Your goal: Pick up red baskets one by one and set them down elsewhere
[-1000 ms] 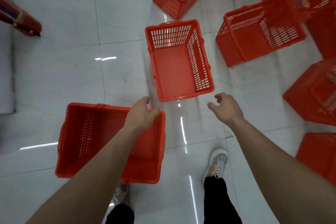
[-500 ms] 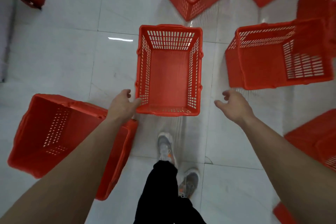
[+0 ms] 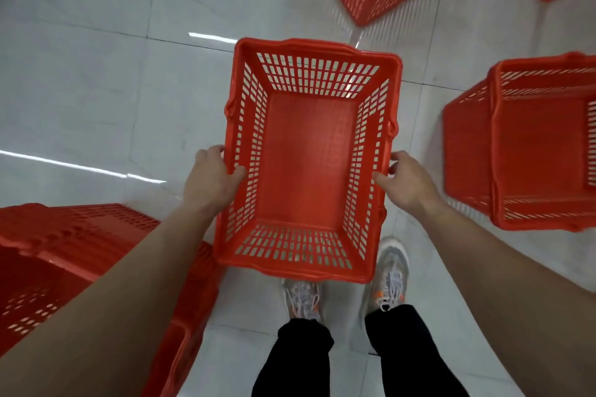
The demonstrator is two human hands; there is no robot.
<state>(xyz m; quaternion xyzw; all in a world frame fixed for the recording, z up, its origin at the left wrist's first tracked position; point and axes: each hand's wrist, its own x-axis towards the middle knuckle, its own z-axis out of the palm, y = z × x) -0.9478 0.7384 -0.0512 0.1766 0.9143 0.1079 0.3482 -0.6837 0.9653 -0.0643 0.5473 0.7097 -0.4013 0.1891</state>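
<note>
Item: red basket (image 3: 309,167), empty, upright, held above the floor (image 3: 96,90) before the feet. Left hand (image 3: 211,180) gripped its left rim; right hand (image 3: 408,179) gripped its right rim. Risk: slotted walls flexing, a rim slipping; nearby baskets (image 3: 529,145) obstructing steps.

This looks like a shop, most likely a supermarket: several identical red plastic shopping baskets (image 3: 309,158) with slotted walls stand scattered over a glossy floor (image 3: 96,80) of large pale tiles that mirrors long ceiling lights.
</note>
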